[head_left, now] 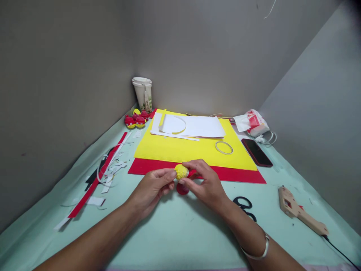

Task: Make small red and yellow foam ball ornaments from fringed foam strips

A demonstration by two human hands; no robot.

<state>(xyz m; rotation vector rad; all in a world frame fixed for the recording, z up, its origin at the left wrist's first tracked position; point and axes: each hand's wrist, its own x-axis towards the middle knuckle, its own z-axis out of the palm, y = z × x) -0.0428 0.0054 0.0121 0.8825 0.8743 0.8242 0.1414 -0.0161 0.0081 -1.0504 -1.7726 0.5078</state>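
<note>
Piece (181, 172) between hands (153, 186) (207, 184), scraps (106, 186) left, phone (257, 153) right

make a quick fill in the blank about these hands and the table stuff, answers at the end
The left hand and right hand hold a small ridged piece coloured ____.
A bracelet circles the ____ forearm.
Under the yellow sheet shows a sheet coloured ____.
The cord of the glue gun is ____.

Missing words: yellow; right; red; black.
</note>
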